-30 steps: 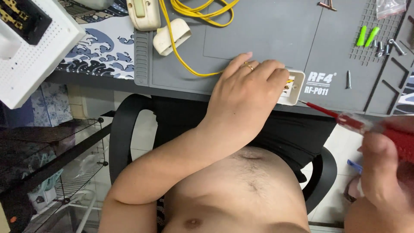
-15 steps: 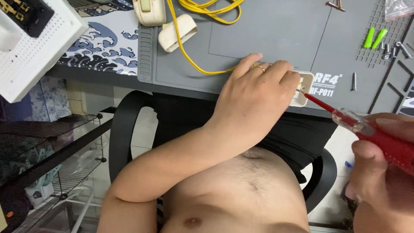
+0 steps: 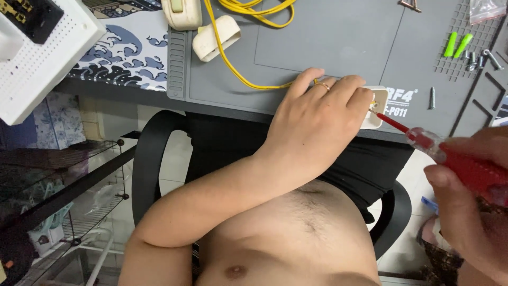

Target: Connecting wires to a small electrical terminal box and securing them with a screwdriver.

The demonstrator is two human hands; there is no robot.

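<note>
1. The left hand (image 3: 317, 119) is pressing a small white socket (image 3: 377, 108) down at the near edge of the grey mat (image 3: 328, 47), fingers closed over it, apparently pinning it against the tool's push.
2. The right hand (image 3: 471, 196) is gripping a red screwdriver (image 3: 423, 140), fingers wrapped round the handle, and angling its tip into the socket's face.
3. A yellow cable (image 3: 233, 69) is running across the mat to the socket, under the left hand.
4. Loose screws (image 3: 479, 58) and green plugs (image 3: 457, 45) are lying well apart at the tabletop's far right, seemingly within reach.
</note>
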